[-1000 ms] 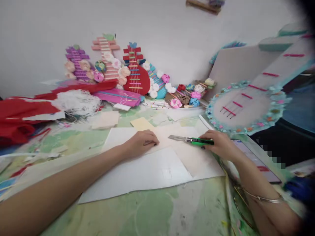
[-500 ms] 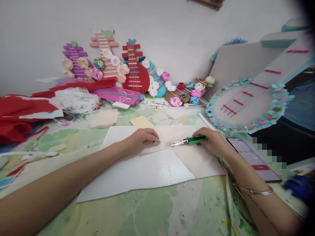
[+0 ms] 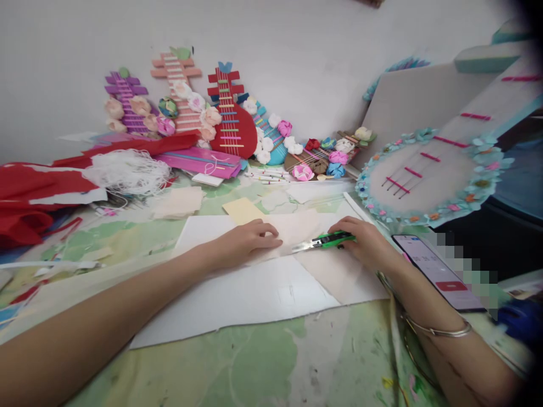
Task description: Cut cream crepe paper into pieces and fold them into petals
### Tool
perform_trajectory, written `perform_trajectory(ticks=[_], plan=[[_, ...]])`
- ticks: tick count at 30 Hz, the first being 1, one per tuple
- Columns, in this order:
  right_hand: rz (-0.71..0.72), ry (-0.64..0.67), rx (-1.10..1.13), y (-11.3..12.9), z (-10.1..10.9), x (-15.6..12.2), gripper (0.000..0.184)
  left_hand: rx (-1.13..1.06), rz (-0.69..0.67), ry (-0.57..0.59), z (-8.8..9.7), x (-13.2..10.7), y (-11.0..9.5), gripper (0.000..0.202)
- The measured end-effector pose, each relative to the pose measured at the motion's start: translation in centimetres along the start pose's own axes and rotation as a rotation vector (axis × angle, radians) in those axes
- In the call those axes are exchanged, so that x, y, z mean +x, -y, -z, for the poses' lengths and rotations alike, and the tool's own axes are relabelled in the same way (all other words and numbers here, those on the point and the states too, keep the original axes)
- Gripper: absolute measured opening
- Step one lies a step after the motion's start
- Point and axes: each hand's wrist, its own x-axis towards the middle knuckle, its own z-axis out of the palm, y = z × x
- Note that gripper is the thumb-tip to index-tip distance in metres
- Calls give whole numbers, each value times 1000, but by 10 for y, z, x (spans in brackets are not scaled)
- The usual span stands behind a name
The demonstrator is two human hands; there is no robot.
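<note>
- Our left hand [image 3: 250,240] lay palm down on the cream sheet [image 3: 335,271], fingers close together and slightly curled, pressing the paper flat.
- Our right hand [image 3: 367,246] was closed around the green utility knife [image 3: 328,241], pinching its handle between thumb and fingers.
- The knife lay low over the cream sheet, between our two hands, with its metal blade pointing left towards the left fingertips; we could not tell whether the tip touched the paper.
- The cream sheet rested on a large white board [image 3: 246,294], which lay in the middle of the green-patterned worktop [image 3: 254,367], near us.
- A thin metal bangle [image 3: 441,329] sat on our right wrist.
- Just right of the right hand, a phone [image 3: 439,271] lay face up with its screen lit.
- Beyond it, at the far right, a round lute-shaped craft piece [image 3: 419,181] edged with small paper flowers leaned over the worktop.
- Along the far wall stood smaller paper instruments [image 3: 231,118] trimmed with paper roses.
- On the far left lay red material [image 3: 34,198] and a tangle of white thread [image 3: 127,172].
- A pale yellow paper scrap [image 3: 241,210] lay just beyond the board.
</note>
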Motion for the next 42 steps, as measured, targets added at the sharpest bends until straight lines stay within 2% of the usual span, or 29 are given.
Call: perform_trajectory(ticks=[9,19,27,35,42], plan=[[-28,9,26,-2,2,-3,39,75,15,36,4,-1,-6,32],[-20,62,29,0,0,-2,39,65,-2,32,-1,0,-1,35],[7,62,38,6,6,-7,37,30,30,43,3,2,-5,34],[-43,115,43,2,14,-9,38,38,58,62,2,1,-6,36],[-39,115,51,2,11,-9,39,1,71,48,1,2,-3,36]])
